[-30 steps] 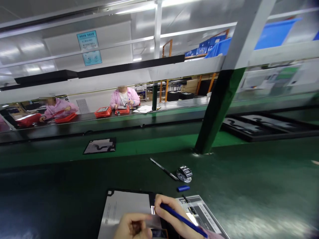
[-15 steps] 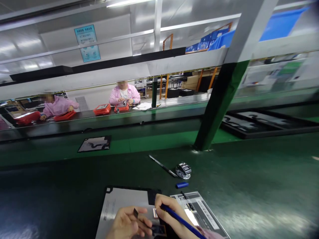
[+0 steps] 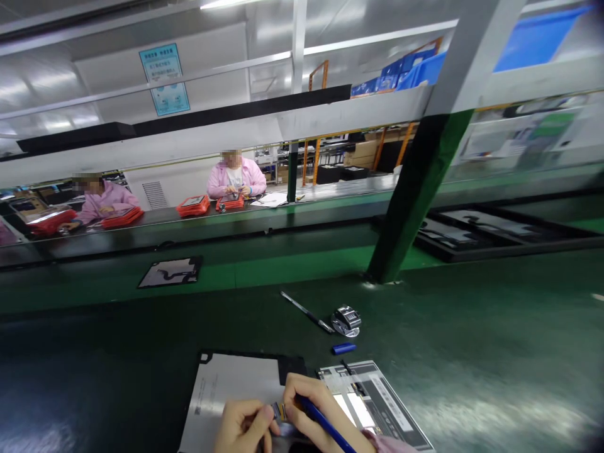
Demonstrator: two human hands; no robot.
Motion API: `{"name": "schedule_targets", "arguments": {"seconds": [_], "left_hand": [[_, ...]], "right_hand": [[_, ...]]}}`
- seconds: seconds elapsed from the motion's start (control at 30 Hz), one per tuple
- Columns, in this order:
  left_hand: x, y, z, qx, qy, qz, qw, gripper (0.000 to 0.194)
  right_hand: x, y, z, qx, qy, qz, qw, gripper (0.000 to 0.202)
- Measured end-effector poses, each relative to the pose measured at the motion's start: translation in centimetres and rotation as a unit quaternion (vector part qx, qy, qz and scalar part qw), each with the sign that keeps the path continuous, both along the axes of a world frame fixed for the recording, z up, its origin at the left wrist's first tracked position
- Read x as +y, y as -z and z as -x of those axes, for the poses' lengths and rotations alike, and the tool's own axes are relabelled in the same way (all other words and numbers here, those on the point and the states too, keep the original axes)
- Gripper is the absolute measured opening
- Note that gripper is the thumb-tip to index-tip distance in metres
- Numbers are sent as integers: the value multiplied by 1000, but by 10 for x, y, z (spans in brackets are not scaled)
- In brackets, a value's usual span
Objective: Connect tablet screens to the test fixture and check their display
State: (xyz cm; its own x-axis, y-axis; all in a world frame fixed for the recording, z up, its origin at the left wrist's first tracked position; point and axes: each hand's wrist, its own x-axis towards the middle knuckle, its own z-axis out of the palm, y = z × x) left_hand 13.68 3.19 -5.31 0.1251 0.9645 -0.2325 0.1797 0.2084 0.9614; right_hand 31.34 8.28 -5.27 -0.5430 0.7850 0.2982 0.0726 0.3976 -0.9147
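Observation:
My left hand (image 3: 246,426) pinches a flat ribbon cable (image 3: 279,412) near its connector end, above a grey-backed display panel (image 3: 236,380) with black edges. Close beside it, my right hand (image 3: 314,402) grips a blue pen (image 3: 325,426). The pen's tip is hidden behind my fingers, so I cannot tell whether it touches the cable. Partly under my right forearm lies a second panel (image 3: 389,402) with a white label strip and bright patches. A blue pen cap (image 3: 343,348) rests beyond the panels.
A clear-barrelled pen (image 3: 306,312) and a metal tally counter (image 3: 346,321) lie ahead on the green table. Another panel (image 3: 170,272) sits on the green strip. A slanted post (image 3: 401,207) stands by a black tray (image 3: 509,236). Two people in pink work across the line.
My left fingers have closed in and brought the cable end up to my right hand. The panel on the green strip has shifted slightly left. The far-left person's arm has moved.

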Motion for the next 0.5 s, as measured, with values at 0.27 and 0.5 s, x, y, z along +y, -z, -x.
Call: {"name": "schedule_targets", "arguments": {"seconds": [0.27, 0.5], "left_hand": [[0, 1, -1, 34, 3, -15, 999, 62], [0, -4, -1, 36, 9, -26, 999, 61]], "right_hand": [[0, -3, 0, 5, -14, 8, 1000, 24], [0, -7, 0, 4, -25, 12, 1000, 22]]}}
